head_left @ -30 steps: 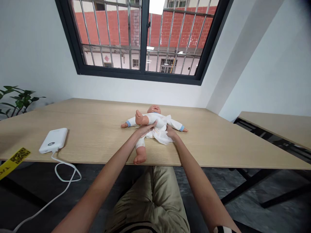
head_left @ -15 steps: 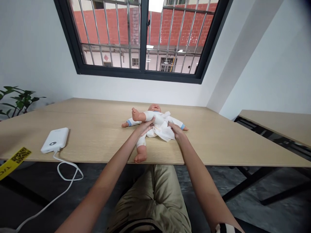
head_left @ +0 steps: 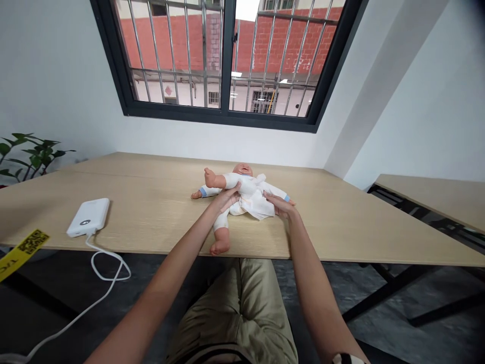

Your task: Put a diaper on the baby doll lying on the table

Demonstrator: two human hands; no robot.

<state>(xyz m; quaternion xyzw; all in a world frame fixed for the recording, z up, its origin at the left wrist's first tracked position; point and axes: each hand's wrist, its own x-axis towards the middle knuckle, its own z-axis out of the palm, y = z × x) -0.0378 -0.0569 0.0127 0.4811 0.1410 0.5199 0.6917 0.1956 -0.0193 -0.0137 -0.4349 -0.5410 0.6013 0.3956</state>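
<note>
A baby doll [head_left: 242, 188] in white clothes lies on its back on the wooden table [head_left: 151, 207], head toward the window. One bare leg [head_left: 214, 179] is raised, the other [head_left: 220, 237] reaches to the table's front edge. My left hand [head_left: 226, 198] rests on the doll's hip below the raised leg, fingers pressed against it. My right hand [head_left: 280, 204] pinches the edge of the loose white cloth [head_left: 257, 204] at the doll's middle.
A white power bank [head_left: 88, 217] lies at the table's left, its white cable [head_left: 102, 273] looping down off the edge. A yellow tag [head_left: 20, 247] shows at far left, a plant [head_left: 32, 156] behind. A second table [head_left: 435, 199] stands to the right.
The doll's raised leg has swung further left and up. My right hand has drawn the white cloth a little to the right. The view has shifted slightly.
</note>
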